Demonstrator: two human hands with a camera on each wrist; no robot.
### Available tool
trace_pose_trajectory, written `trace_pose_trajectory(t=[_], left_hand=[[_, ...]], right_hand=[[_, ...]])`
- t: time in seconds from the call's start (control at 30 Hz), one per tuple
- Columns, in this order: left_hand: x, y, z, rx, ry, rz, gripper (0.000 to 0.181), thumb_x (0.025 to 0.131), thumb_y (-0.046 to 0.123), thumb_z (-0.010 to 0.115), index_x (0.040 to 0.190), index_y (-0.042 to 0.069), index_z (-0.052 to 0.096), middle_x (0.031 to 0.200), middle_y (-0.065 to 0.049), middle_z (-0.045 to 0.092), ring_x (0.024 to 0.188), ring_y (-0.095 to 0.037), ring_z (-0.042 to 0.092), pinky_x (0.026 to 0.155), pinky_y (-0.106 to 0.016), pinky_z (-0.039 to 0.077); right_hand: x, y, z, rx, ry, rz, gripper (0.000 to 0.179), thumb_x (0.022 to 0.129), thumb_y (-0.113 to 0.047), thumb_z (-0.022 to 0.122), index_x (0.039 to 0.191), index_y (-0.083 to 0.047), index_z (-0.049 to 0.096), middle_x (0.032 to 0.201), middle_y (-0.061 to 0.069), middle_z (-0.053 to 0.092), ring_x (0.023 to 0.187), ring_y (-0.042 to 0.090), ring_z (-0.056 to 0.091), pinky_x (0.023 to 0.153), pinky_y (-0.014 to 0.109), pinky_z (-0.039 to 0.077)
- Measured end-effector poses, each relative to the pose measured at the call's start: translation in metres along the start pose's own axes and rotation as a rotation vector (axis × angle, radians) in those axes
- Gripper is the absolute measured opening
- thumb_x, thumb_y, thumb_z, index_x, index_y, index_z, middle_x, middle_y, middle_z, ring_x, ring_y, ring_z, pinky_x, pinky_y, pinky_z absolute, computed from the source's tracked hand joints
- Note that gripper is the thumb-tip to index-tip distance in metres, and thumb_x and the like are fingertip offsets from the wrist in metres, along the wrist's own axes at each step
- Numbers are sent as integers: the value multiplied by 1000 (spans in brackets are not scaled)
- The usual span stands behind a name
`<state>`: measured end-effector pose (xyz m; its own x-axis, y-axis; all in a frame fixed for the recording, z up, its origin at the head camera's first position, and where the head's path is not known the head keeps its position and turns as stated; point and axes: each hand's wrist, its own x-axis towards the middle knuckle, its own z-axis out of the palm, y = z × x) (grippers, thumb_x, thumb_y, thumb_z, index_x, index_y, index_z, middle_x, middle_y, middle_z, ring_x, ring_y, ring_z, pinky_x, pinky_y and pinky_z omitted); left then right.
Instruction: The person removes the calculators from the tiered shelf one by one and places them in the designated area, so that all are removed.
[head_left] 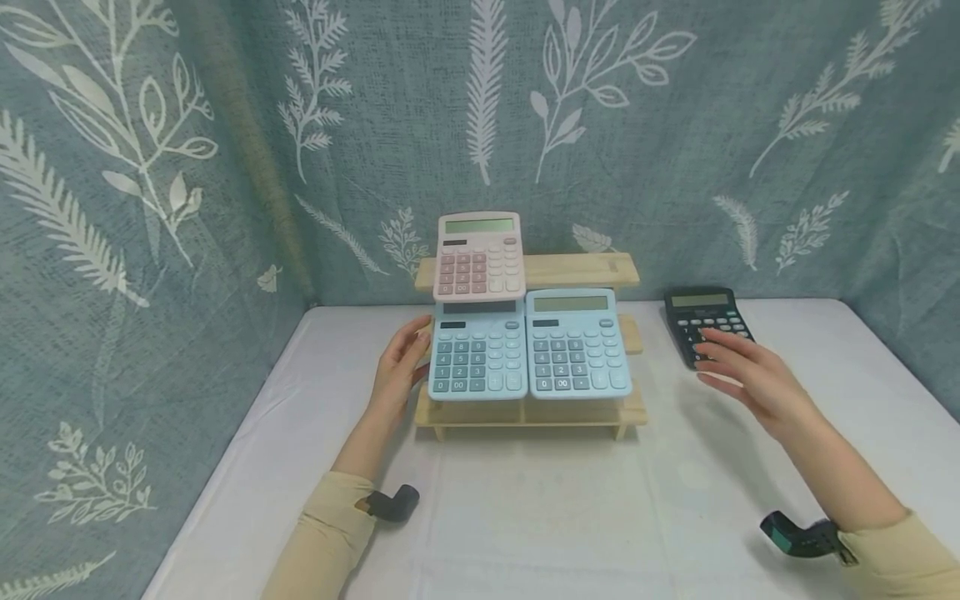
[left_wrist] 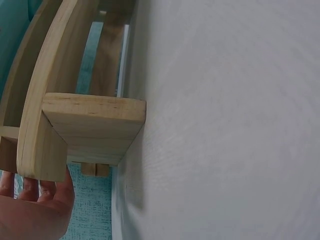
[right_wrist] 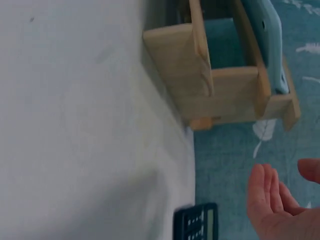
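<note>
A wooden tiered stand [head_left: 585, 412] holds a pink calculator [head_left: 480, 257] on its top tier and two light blue calculators below, the left one [head_left: 477, 354] and the right one [head_left: 579, 343]. My left hand [head_left: 397, 367] is at the stand's left side, fingertips right by the left blue calculator's edge; in the left wrist view that hand [left_wrist: 37, 205] is partly hidden by the end of the wooden stand [left_wrist: 95, 120]. A black calculator [head_left: 693, 321] lies on the table to the right. Over its near side my right hand [head_left: 757, 379] hovers, fingers apart and holding nothing.
The stand is on a white-covered table [head_left: 525, 517], close to a blue-green curtain [head_left: 405, 150] with white leaf prints. Dark wrist cameras are strapped at both sleeves. In the right wrist view, the stand's right end [right_wrist: 225, 90] shows beyond the right hand.
</note>
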<state>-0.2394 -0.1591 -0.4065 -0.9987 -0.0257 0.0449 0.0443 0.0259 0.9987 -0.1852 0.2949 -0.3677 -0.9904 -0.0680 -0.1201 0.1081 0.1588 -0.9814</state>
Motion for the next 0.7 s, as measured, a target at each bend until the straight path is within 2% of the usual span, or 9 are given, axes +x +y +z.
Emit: trace_pose_trajectory(t=[0.13, 0.4, 0.6, 0.7], left_hand=[[0, 0, 0, 3, 2, 8, 47, 102, 39, 50, 144, 19, 46, 148, -2, 42, 131, -22, 44, 102, -41, 45], [0, -1, 1, 3, 11, 4, 46, 102, 39, 50, 144, 19, 46, 144, -2, 45, 126, -21, 47, 100, -39, 47], [0, -1, 0, -2, 5, 0, 47, 102, 40, 50, 144, 20, 45, 146, -1, 43, 128, -21, 46, 101, -40, 46], [1, -1, 1, -10, 4, 3, 47, 102, 39, 50, 144, 20, 46, 146, -1, 44, 128, -21, 45, 101, -40, 46]], right_hand=[[-2, -7, 14, 28, 13, -49, 73, 99, -36, 57, 152, 0, 24, 118, -11, 52, 100, 4, 60, 84, 18, 52], [-6, -23, 41, 73, 25, -108, 69, 98, -30, 61, 151, -3, 28, 133, 6, 47, 105, 1, 58, 86, 18, 51], [-7, -34, 63, 161, 7, -153, 64, 96, -25, 64, 149, -5, 34, 129, 5, 52, 110, 8, 58, 88, 19, 51], [-7, -38, 73, 146, 4, -159, 61, 96, -25, 64, 149, -9, 37, 132, 7, 51, 114, 11, 56, 90, 20, 50]])
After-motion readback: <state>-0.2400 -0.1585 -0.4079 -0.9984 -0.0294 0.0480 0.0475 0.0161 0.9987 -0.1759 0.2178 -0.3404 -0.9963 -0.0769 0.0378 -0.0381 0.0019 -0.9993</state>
